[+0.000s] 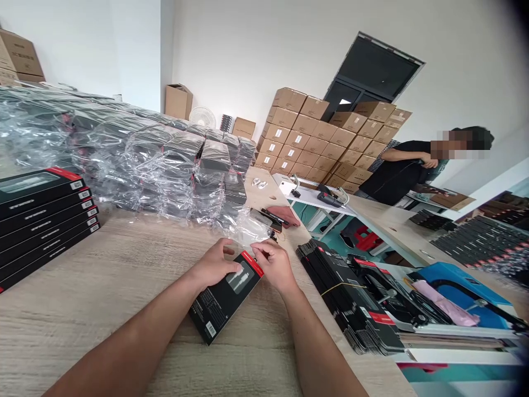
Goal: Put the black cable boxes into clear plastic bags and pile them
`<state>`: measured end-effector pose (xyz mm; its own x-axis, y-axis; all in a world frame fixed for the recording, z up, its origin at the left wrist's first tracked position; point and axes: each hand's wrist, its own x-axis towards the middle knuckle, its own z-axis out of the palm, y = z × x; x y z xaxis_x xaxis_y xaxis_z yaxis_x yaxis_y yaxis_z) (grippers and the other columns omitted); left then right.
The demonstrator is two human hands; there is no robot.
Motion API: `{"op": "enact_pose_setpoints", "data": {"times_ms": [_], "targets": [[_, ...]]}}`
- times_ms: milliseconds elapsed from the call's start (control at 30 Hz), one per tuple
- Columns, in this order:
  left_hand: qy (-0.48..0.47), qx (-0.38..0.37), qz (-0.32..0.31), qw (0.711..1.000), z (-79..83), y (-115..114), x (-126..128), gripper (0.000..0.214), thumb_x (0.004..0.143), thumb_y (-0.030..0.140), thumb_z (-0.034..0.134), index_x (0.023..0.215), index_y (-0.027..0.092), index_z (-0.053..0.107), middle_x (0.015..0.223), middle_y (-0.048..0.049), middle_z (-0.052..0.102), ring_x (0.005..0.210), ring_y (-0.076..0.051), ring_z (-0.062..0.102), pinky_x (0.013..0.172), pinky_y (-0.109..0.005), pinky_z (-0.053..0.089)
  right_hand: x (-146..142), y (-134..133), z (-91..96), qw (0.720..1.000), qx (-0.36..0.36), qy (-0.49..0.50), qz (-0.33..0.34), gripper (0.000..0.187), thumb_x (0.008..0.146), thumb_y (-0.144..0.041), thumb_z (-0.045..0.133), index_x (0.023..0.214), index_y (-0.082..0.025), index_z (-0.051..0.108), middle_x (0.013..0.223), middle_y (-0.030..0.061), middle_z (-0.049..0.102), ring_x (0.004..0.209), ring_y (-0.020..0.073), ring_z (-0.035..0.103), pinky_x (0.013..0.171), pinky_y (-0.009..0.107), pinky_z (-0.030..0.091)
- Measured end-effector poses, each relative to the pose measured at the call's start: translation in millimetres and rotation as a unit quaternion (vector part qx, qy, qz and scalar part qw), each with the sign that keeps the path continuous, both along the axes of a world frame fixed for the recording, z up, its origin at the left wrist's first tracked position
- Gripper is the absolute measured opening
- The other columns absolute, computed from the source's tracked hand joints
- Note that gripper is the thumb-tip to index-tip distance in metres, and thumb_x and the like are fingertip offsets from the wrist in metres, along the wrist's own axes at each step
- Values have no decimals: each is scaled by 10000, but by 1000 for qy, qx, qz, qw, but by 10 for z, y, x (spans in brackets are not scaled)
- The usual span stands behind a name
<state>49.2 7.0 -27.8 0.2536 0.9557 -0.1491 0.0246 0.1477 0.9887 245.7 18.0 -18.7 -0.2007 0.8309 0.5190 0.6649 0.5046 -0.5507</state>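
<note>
The step in hand looks to be work at the red end of a slim black box (223, 303), which is over the middle of the wooden table (124, 320), slanting with its red end far and to the right, its barcode end near and to the left; whether it rests on the wood or is tipped up, I cannot tell. The left hand (215, 266) grips its left edge, thumb laid on the front by the picture of the plug, fingers partly hidden. The right hand (275, 264) has thumb and fingertips drawn together, pinching at the red end; whether they hold a flap or just the edge is unclear. The next move seems to call for a steady left grip and careful right fingertips. Just right of the right arm, a bundle of flat black cartons (343, 292) under a yellow band limits the elbow's room. Beyond the hands, loose clear plastic (252, 226) and a long wall of wrapped packs (161, 176) close off the far side. A stack of black boxes (41, 220) stands at the left, well apart; far right, a co-worker (388, 171) stands near piled cardboard cartons (306, 138).
</note>
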Motion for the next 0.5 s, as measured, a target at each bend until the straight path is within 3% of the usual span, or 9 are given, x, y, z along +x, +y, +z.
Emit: {"op": "enact_pose_setpoints", "data": {"times_ms": [167, 333, 400, 500], "targets": [[32, 82, 22, 996, 2, 33, 1, 477, 600, 154, 718, 1063, 179, 606, 1150, -95, 628, 1046, -225, 589, 858, -297, 447, -39, -40, 69, 999, 8, -41, 17, 220, 879, -266, 508, 916, -244, 724, 808, 54, 628, 755, 188, 606, 709, 321, 502], [52, 102, -27, 993, 37, 50, -37, 359, 706, 223, 634, 1061, 193, 673, 963, -55, 716, 751, -191, 656, 730, -300, 484, -63, -72, 97, 997, 27, -68, 31, 227, 871, -232, 502, 952, -258, 712, 835, 54, 614, 764, 185, 608, 704, 304, 498], [68, 106, -21, 992, 39, 48, -37, 368, 723, 242, 624, 1083, 190, 682, 888, -45, 729, 723, -191, 660, 720, -296, 488, -49, -64, 82, 996, 32, -78, -4, 226, 843, -204, 505, 948, -246, 701, 866, 56, 615, 723, 173, 603, 688, 297, 490], [82, 105, -8, 991, 13, 42, -15, 392, 740, 259, 615, 1120, 188, 677, 873, -41, 737, 747, -196, 671, 736, -291, 494, 2, -21, 25, 990, -1, -81, -116, 126, 772, -215, 553, 812, -220, 673, 779, 40, 629, 616, 161, 570, 621, 287, 457]]}}
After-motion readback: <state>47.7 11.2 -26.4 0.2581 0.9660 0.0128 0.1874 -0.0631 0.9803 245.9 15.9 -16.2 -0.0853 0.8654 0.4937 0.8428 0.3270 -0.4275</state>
